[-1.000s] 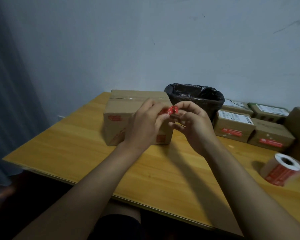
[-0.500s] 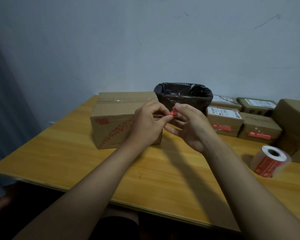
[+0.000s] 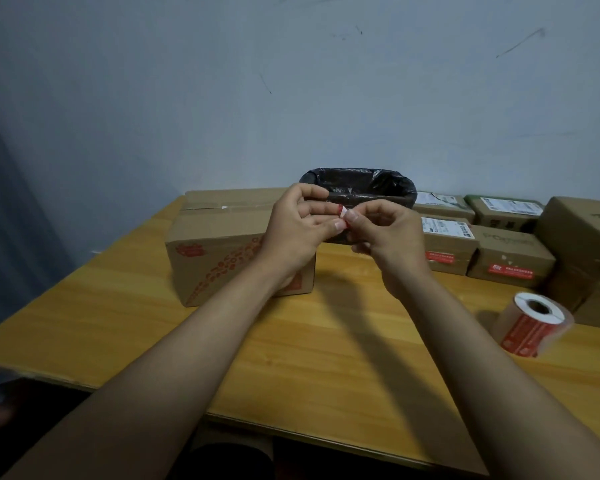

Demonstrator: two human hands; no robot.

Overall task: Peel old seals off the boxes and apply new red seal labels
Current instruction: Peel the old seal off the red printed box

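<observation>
Left hand (image 3: 300, 225) and right hand (image 3: 383, 230) together pinched a crumpled red seal (image 3: 341, 212) above the table, before the black-lined bin (image 3: 361, 188) (box (image 3: 222, 244) behind); rolling it tighter should prevent sticking at release.

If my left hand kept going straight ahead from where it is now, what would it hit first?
Most likely the black-lined bin, directly beyond the left hand and the crumpled red seal it pinches; depth is unclear from one view.

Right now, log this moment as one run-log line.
step: crumpling peeled seal | left hand and right hand: pinch red seal scrap | above: table | ahead: bin
</observation>
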